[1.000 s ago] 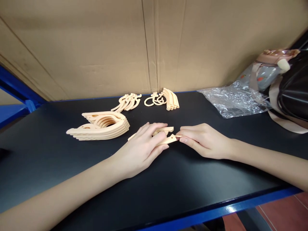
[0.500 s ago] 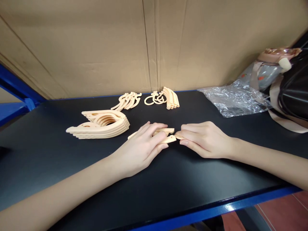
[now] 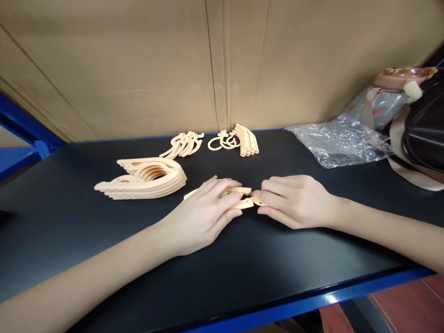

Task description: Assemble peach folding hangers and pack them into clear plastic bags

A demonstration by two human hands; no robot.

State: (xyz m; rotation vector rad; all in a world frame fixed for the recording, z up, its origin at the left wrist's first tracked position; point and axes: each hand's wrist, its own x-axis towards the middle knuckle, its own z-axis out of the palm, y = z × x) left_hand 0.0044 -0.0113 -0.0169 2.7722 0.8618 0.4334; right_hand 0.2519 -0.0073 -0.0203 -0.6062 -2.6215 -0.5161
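My left hand lies over a beige plastic hanger body, its fingers and thumb closed round it. Two drilled ends of that body stick out to the right of the fingers. Opposite, my right hand pinches a smaller beige hanger piece; most of it is hidden under the fingers. The tip of this piece meets the near end of the body, but how far it fits in I cannot tell.
To the left is a stack of beige curved hanger parts. Behind are slim hooked pieces, ring-shaped hooks and short curved arms. Clear plastic wrap, a bottle and a black bag occupy the right. Cardboard closes the back.
The small piece in my right hand has turned a little, and more of its near side shows beside the hanger body. My left hand has stayed almost in place.
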